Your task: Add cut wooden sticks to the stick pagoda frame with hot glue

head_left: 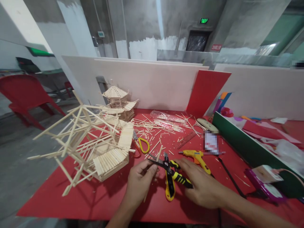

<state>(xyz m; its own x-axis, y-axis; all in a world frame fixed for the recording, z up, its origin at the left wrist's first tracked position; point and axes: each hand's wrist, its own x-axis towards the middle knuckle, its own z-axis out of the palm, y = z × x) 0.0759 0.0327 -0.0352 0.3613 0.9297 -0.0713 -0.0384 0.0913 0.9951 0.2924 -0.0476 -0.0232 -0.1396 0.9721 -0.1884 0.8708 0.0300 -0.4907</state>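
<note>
My left hand [142, 174] pinches a thin wooden stick [160, 152] between thumb and fingers; its lower end shows below the hand. My right hand [200, 182] is closed on the black and yellow handles of long-nose pliers [181, 180]. The pliers' jaws point left, apart, and lie close to the stick by my left thumb; whether they touch it I cannot tell. Beneath the pliers lies a yellow and black utility knife [170, 190]. To the left stands an open stick framework [83, 126] with a slatted roof section [111, 161].
Yellow and red-handled scissors [143, 145] lie beyond my left hand. A yellow glue gun [196, 156] rests beyond my right. Loose sticks, a plastic-wrapped bundle [168, 120] and a ruler [186, 140] lie farther back. A stick pagoda [118, 103] stands behind; a green board [251, 152] bounds the right.
</note>
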